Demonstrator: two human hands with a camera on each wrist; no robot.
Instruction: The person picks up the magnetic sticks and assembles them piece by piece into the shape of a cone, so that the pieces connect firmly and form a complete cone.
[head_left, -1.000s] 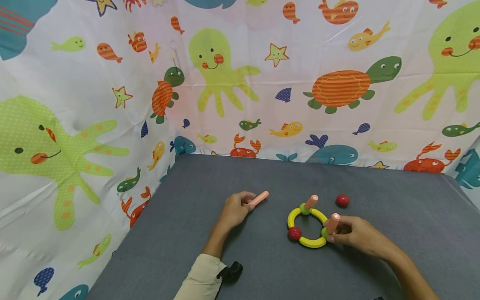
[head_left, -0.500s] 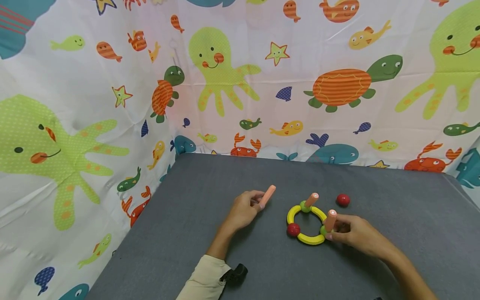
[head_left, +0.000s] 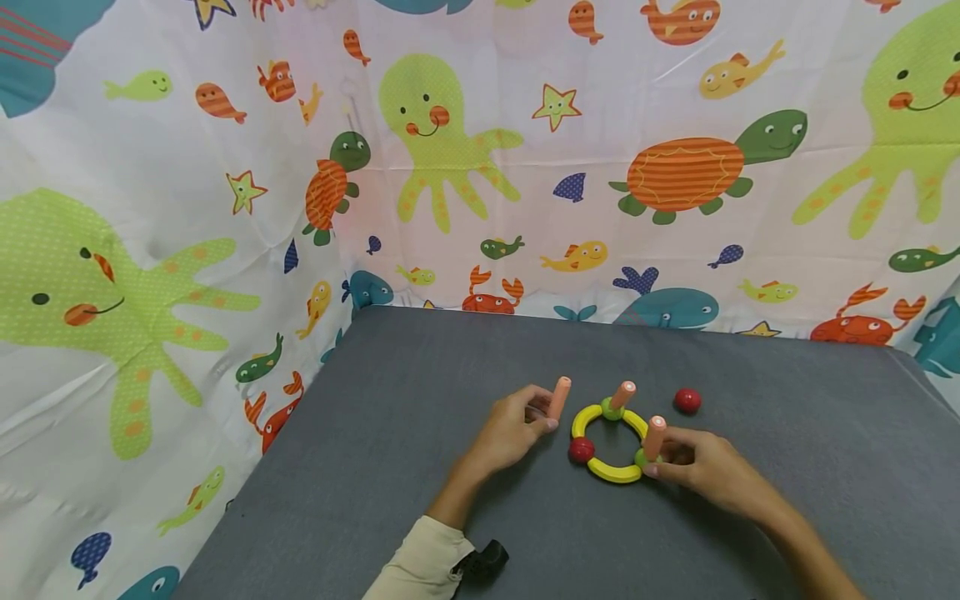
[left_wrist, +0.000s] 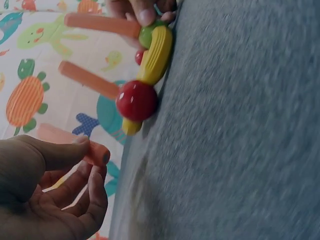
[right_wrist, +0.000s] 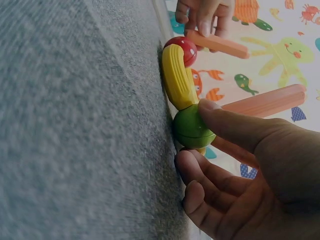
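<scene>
My left hand point(head_left: 517, 427) pinches a loose orange stick point(head_left: 559, 397) between thumb and fingers, tilted upright just left of the ring. On the grey surface lies a ring of yellow curved pieces point(head_left: 615, 472) joined by balls. A red ball point(head_left: 581, 450) forms its near-left joint. From the far green ball point(head_left: 610, 409) rises an orange stick point(head_left: 623, 395). Another orange stick point(head_left: 655, 438) stands in the green ball point(right_wrist: 192, 128) on the right. My right hand point(head_left: 708, 468) holds that ball, its thumb on one side and fingertips on the other.
A loose red ball point(head_left: 687, 401) sits on the grey tabletop point(head_left: 390, 375), behind and right of the ring. Behind and to the left hangs a white curtain point(head_left: 480, 125) printed with sea animals, meeting the table's far and left edges.
My left hand has moved right, toward the ring, and turned its stick from slanted to more upright. The ring has shifted slightly away and left, with my right hand still on it.
</scene>
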